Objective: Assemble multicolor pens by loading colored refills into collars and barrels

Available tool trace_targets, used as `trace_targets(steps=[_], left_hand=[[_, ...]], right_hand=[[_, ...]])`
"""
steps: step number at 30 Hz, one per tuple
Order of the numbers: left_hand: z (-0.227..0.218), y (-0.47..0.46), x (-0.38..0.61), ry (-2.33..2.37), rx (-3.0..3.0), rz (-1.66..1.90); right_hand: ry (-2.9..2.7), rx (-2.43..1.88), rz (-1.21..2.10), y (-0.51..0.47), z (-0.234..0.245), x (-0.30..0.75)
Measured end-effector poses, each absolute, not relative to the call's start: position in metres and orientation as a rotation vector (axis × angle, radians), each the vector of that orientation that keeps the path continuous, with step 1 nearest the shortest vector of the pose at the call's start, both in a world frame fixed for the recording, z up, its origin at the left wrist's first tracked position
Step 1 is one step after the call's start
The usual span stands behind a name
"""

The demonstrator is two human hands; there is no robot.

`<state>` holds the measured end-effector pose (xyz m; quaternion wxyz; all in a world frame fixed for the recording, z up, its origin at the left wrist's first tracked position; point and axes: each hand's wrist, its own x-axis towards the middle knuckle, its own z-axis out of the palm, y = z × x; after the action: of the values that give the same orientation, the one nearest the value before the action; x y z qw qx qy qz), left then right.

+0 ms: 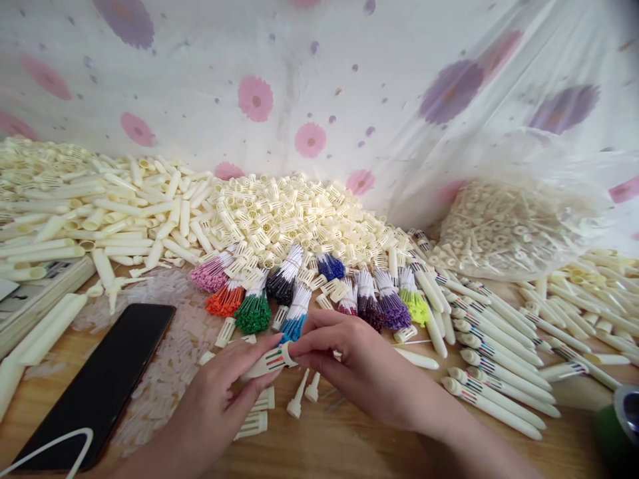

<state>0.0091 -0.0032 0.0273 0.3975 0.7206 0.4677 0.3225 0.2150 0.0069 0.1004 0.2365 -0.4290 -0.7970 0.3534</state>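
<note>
In my left hand is a cream multicolour pen, lying across the fingers and thumb, with red, green and dark sliders showing in its slots. My right hand is closed in a pinch at the pen's slotted end; whether a small part sits between those fingertips is hidden. Just behind the hands stand tied bundles of coloured sliders on white stems, among them light blue, green, orange and purple. Two small white stemmed plugs and loose slotted sleeves lie below the hands.
Slotted sleeves are heaped at the back, with plain barrels to the left. A black phone lies at left over clear plastic pieces. Rows of filled pens, a bag of plugs and a tape roll are right.
</note>
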Motion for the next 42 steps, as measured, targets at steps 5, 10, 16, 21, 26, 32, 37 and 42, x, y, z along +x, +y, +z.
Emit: trace_targets(steps=[5, 10, 16, 21, 26, 32, 37, 42], left_hand=[[0.026, -0.001, 0.003, 1.130, 2.128, 1.017], [0.026, 0.001, 0.003, 1.103, 2.194, 1.076], [0.030, -0.001, 0.006, 1.129, 2.152, 1.005], [0.028, 0.001, 0.004, 1.246, 2.044, 0.939], [0.026, 0.005, 0.003, 1.314, 1.850, 0.895], [0.025, 0.005, 0.003, 1.329, 1.617, 0.832], [0.029, 0.008, 0.004, 1.298, 1.468, 0.897], [0.045, 0.010, 0.012, 1.233, 1.464, 0.904]], right_hand=[[-1.844, -1.103, 1.429, 0.014, 0.091, 0.216], [-1.746, -1.147, 1.491, 0.017, 0.083, 0.211], [-1.720, -1.104, 1.647, 0.021, 0.080, 0.214], [-1.776, -1.059, 1.612, 0.024, 0.081, 0.220], [-1.852, -1.166, 1.346, 0.026, 0.092, 0.232], [-1.802, -1.486, 0.833, 0.038, 0.101, 0.256], [-1.998, -1.572, 0.531, 0.043, 0.096, 0.258], [-2.344, -1.577, 0.386, 0.036, 0.103, 0.263]])
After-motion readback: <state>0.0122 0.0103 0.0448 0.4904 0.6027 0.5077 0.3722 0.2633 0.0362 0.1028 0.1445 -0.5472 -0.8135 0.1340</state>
